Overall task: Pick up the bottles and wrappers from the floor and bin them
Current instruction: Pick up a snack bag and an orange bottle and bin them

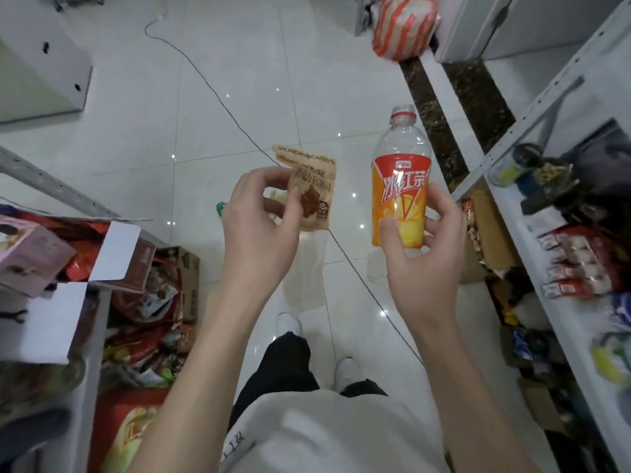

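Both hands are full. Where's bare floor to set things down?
Bare tiles ahead, between the white cabinet and the dark floor strip, crossed by a thin cable. Crowded: snack boxes on the left, the stocked shelf rack on the right.

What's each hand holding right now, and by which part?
The left hand pinches a snack wrapper by its left side. The right hand grips a plastic bottle round the lower part of its orange label.

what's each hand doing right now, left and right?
Left hand: pinches a tan crinkled snack wrapper.
Right hand: grips an empty clear plastic bottle with an orange label, upright.
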{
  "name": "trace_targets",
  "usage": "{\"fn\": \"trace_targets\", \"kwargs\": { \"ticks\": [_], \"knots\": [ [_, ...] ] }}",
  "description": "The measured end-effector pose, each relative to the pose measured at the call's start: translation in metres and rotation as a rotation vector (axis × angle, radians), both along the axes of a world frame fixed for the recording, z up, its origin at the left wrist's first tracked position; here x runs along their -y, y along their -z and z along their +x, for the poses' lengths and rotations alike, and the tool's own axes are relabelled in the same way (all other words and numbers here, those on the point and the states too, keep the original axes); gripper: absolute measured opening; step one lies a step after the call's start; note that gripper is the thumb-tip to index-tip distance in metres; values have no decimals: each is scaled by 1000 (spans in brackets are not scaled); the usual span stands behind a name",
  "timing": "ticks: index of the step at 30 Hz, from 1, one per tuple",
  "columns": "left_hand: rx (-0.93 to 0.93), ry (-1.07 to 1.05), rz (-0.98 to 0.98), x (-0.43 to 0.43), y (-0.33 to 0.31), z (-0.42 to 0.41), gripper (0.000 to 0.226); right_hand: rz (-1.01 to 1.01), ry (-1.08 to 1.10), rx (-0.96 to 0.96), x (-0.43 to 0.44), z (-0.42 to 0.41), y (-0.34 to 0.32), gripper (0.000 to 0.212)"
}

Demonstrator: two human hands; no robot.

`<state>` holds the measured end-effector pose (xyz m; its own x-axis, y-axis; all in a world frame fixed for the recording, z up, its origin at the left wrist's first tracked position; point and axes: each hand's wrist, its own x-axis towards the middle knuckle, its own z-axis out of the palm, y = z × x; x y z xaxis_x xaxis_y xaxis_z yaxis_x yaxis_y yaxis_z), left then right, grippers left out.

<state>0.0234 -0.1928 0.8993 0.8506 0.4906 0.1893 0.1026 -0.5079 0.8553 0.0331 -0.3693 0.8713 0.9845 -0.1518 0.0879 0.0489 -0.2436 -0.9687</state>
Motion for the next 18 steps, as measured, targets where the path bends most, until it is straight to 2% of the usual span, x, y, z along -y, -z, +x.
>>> {"fn": "trace_targets", "kwargs": {
  "ticks": [5, 11, 18],
  "knots": [
    [28, 78, -44, 45, -10, -48, 11, -6, 98, 48, 38, -65, -12, 65],
    [75, 206, -79, 60, -11, -108, 13, -74, 217, 101, 49, -149, -12, 65],
    [18, 365, -132, 79, 17, -179, 22, -131, 346, 13, 65, -253, -6, 64]
  ]
}}
